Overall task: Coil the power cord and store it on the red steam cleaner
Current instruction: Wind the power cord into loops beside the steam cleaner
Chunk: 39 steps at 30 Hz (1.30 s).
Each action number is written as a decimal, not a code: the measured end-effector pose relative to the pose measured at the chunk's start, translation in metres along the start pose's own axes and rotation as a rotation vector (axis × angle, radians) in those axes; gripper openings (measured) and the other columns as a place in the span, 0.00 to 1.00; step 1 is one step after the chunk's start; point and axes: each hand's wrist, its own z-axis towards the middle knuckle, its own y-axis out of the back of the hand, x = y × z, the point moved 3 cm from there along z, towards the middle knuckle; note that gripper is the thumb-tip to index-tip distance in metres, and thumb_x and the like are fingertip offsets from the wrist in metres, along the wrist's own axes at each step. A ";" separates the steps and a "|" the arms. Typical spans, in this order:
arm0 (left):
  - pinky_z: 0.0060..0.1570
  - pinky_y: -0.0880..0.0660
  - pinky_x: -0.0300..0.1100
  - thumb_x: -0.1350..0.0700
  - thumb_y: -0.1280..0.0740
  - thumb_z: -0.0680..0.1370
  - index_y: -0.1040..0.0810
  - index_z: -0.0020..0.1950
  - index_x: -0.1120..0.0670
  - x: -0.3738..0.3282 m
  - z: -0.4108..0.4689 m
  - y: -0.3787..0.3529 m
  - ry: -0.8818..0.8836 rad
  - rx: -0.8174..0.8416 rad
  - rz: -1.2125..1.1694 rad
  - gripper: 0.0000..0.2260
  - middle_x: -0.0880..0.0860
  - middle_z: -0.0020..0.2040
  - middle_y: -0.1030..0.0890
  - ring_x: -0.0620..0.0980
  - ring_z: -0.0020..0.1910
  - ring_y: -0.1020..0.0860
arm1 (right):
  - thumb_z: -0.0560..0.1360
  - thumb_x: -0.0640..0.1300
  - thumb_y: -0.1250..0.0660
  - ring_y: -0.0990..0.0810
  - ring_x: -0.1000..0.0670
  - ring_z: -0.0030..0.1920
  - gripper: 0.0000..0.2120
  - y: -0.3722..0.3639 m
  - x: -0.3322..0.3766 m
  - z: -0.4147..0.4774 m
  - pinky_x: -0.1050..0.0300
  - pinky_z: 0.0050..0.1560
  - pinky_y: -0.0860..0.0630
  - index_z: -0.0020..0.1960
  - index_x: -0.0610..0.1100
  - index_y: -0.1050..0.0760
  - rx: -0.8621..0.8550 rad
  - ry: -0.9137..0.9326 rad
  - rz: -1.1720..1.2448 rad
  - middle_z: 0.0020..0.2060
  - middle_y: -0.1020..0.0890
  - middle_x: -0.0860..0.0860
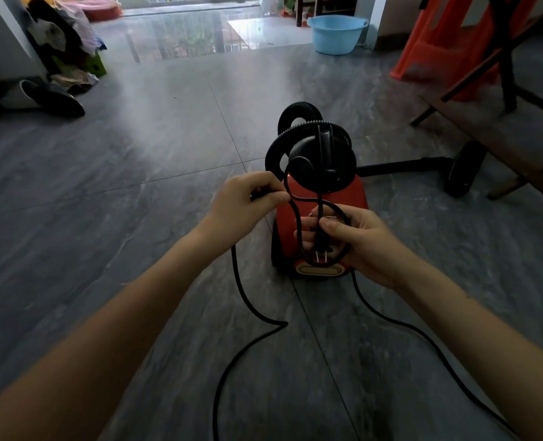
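Observation:
The red steam cleaner (356,194) stands on the grey floor in front of me, with its black ribbed hose (299,128) looped over the black top. My right hand (362,241) grips the plug (322,245) of the black power cord (251,300) together with one loop of cord, prongs pointing down. My left hand (248,202) pinches the cord a little to the left and higher. From both hands the rest of the cord trails down over the floor towards me.
A black wand with a floor head (464,168) lies right of the cleaner. Wooden furniture legs (518,144) and an orange plastic stool (448,43) stand at the right. A blue basin (337,33) sits at the back. Slippers (41,98) and a clothes pile are at the left.

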 end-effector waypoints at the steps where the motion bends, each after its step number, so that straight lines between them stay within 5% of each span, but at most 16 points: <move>1: 0.38 0.31 0.28 0.56 0.29 0.76 0.18 0.43 0.54 0.001 -0.001 -0.001 0.010 -0.004 -0.002 0.03 0.48 0.38 0.19 0.42 0.38 0.24 | 0.80 0.32 0.41 0.16 0.42 0.52 0.10 -0.002 0.000 -0.001 0.51 0.50 0.18 0.59 0.34 0.26 0.021 -0.007 -0.036 0.51 0.15 0.42; 11: 0.40 0.30 0.29 0.54 0.22 0.67 0.22 0.52 0.54 -0.006 0.002 -0.005 -0.050 -0.103 -0.035 0.17 0.51 0.42 0.23 0.43 0.40 0.26 | 0.81 0.33 0.41 0.16 0.40 0.54 0.12 -0.017 -0.007 -0.007 0.45 0.52 0.18 0.61 0.38 0.24 0.097 -0.049 -0.084 0.49 0.15 0.45; 15: 0.52 0.38 0.27 0.44 0.22 0.65 0.27 0.66 0.47 0.007 0.008 -0.005 0.052 -0.181 0.105 0.32 0.47 0.58 0.34 0.45 0.60 0.36 | 0.80 0.31 0.42 0.15 0.42 0.51 0.13 -0.022 -0.006 -0.008 0.46 0.50 0.18 0.62 0.36 0.25 0.119 -0.030 -0.011 0.46 0.16 0.45; 17: 0.55 0.34 0.29 0.42 0.23 0.64 0.32 0.70 0.47 0.014 0.009 -0.008 0.148 -0.082 -0.025 0.36 0.47 0.60 0.31 0.45 0.61 0.31 | 0.80 0.31 0.42 0.15 0.43 0.49 0.13 -0.022 -0.006 -0.008 0.46 0.49 0.18 0.61 0.36 0.25 0.124 -0.017 -0.002 0.46 0.16 0.46; 22: 0.46 0.18 0.51 0.52 0.26 0.72 0.24 0.58 0.50 0.025 0.003 -0.001 0.266 -0.083 -0.253 0.16 0.50 0.43 0.24 0.52 0.40 0.19 | 0.79 0.31 0.41 0.15 0.43 0.48 0.13 -0.014 -0.004 -0.009 0.43 0.51 0.19 0.60 0.37 0.23 0.146 -0.041 0.007 0.48 0.16 0.44; 26: 0.30 0.20 0.46 0.57 0.28 0.75 0.22 0.44 0.56 0.020 0.002 0.007 0.208 -0.140 -0.256 0.05 0.49 0.34 0.23 0.46 0.23 0.25 | 0.77 0.31 0.38 0.15 0.43 0.47 0.12 -0.011 -0.011 -0.009 0.40 0.55 0.20 0.59 0.33 0.24 0.178 -0.079 -0.013 0.46 0.17 0.43; 31: 0.26 0.21 0.47 0.54 0.27 0.74 0.22 0.44 0.56 0.019 0.002 0.005 0.156 -0.121 -0.179 0.07 0.51 0.33 0.24 0.49 0.23 0.24 | 0.76 0.30 0.39 0.15 0.41 0.46 0.13 -0.012 -0.017 -0.007 0.38 0.58 0.22 0.59 0.34 0.25 0.175 -0.124 -0.004 0.46 0.18 0.42; 34: 0.26 0.22 0.43 0.54 0.27 0.74 0.22 0.43 0.54 0.017 0.002 0.003 0.148 -0.111 -0.168 0.06 0.53 0.34 0.23 0.46 0.23 0.25 | 0.76 0.34 0.36 0.15 0.37 0.49 0.13 -0.011 -0.010 -0.005 0.39 0.55 0.20 0.60 0.41 0.24 0.105 -0.099 -0.196 0.47 0.15 0.42; 39: 0.34 0.23 0.46 0.54 0.26 0.73 0.22 0.40 0.51 0.004 0.004 -0.010 0.077 -0.040 -0.111 0.05 0.54 0.34 0.21 0.38 0.24 0.26 | 0.74 0.39 0.28 0.14 0.48 0.41 0.04 -0.024 0.003 0.002 0.52 0.49 0.17 0.49 0.41 0.20 -0.035 0.129 -0.587 0.39 0.15 0.49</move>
